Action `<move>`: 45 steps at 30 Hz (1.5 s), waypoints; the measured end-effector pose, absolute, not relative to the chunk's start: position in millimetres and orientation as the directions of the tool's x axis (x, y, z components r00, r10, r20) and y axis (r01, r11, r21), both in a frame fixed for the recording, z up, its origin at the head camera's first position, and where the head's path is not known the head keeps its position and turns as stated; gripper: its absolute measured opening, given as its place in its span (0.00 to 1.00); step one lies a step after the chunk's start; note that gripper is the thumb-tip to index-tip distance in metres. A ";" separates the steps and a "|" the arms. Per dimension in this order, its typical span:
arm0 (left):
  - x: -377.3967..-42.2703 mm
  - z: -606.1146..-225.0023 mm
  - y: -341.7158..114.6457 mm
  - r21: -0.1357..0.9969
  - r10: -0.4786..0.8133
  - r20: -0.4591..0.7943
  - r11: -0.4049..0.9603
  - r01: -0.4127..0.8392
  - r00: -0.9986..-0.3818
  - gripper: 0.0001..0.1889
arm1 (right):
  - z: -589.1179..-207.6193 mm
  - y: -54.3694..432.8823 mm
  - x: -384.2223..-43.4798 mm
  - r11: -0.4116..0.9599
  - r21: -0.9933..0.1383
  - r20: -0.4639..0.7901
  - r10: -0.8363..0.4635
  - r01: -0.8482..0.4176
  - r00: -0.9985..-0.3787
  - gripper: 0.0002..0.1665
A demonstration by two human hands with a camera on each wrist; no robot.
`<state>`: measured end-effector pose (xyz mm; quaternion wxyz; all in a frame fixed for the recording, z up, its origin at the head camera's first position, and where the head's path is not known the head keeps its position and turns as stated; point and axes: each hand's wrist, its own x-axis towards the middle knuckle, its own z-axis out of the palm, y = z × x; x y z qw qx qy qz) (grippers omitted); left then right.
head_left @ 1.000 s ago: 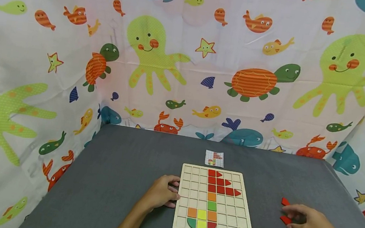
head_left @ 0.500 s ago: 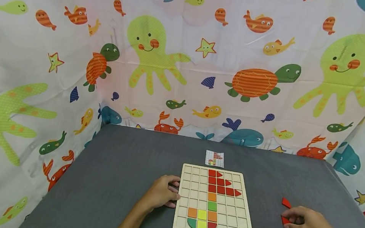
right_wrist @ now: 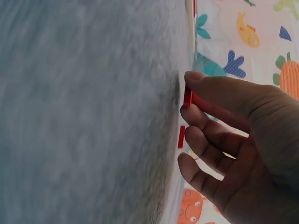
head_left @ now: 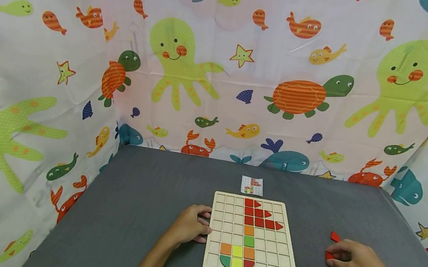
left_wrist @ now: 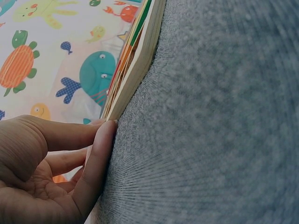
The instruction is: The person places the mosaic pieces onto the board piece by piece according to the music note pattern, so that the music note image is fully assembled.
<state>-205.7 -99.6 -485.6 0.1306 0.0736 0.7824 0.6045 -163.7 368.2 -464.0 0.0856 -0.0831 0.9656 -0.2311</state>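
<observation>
My left hand (head_left: 189,224) rests at the left edge of a wooden grid board (head_left: 272,242), fingertips and thumb holding that edge. In the left wrist view, the thumb and a finger meet at the board's rim (left_wrist: 135,77). Coloured tiles lie in the board: red rows (head_left: 259,223), orange and green squares, and rounded pieces at the bottom. To the right of the board, my right hand (head_left: 357,263) pinches a small red tile (right_wrist: 188,95) between thumb and index finger, close over the cloth. Another red tile (head_left: 335,236) lies just beyond the fingers.
A printed pattern card (head_left: 252,186) lies behind the board. Grey cloth (head_left: 159,180) covers the table. A curtain with sea animals (head_left: 220,84) hangs at the back and on both sides.
My right hand has closed its thumb and finger on the nearer red tile and moved slightly left with it. The left hand and the board have stayed put.
</observation>
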 end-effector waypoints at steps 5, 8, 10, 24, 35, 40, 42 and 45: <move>-206.4 -485.3 -99.4 0.965 0.270 -0.113 0.260 -0.040 -0.956 0.32 | -461.7 354.0 -164.7 0.845 -0.505 -0.076 -0.245 -0.174 -0.967 0.14; -206.5 -485.5 -99.9 0.966 0.275 -0.113 0.254 -0.041 -0.955 0.32 | -460.8 343.8 -165.4 0.814 -0.527 -0.015 -0.295 -0.243 -0.955 0.13; -206.6 -485.9 -100.2 0.967 0.278 -0.112 0.250 -0.041 -0.954 0.32 | -459.9 336.2 -166.5 0.800 -0.531 0.011 -0.324 -0.280 -0.946 0.12; -205.9 -484.8 -100.1 0.962 0.265 -0.119 0.269 -0.045 -0.957 0.32 | -455.5 269.5 -185.8 0.711 -0.619 0.003 -0.422 -0.333 -0.907 0.18; -204.9 -482.0 -99.0 0.958 0.263 -0.130 0.281 -0.053 -0.956 0.32 | -457.6 226.8 -197.7 0.656 -0.616 0.053 -0.518 -0.436 -0.854 0.14; -204.5 -482.0 -98.8 0.957 0.264 -0.125 0.285 -0.047 -0.956 0.31 | -455.8 210.8 -198.9 0.657 -0.624 0.020 -0.527 -0.422 -0.850 0.16; -204.4 -482.0 -98.8 0.959 0.266 -0.124 0.281 -0.046 -0.956 0.31 | -455.4 205.7 -198.9 0.655 -0.627 0.017 -0.529 -0.422 -0.848 0.16; -204.6 -481.5 -98.3 0.960 0.267 -0.123 0.277 -0.047 -0.956 0.32 | -454.3 197.6 -199.7 0.655 -0.623 0.015 -0.537 -0.428 -0.844 0.16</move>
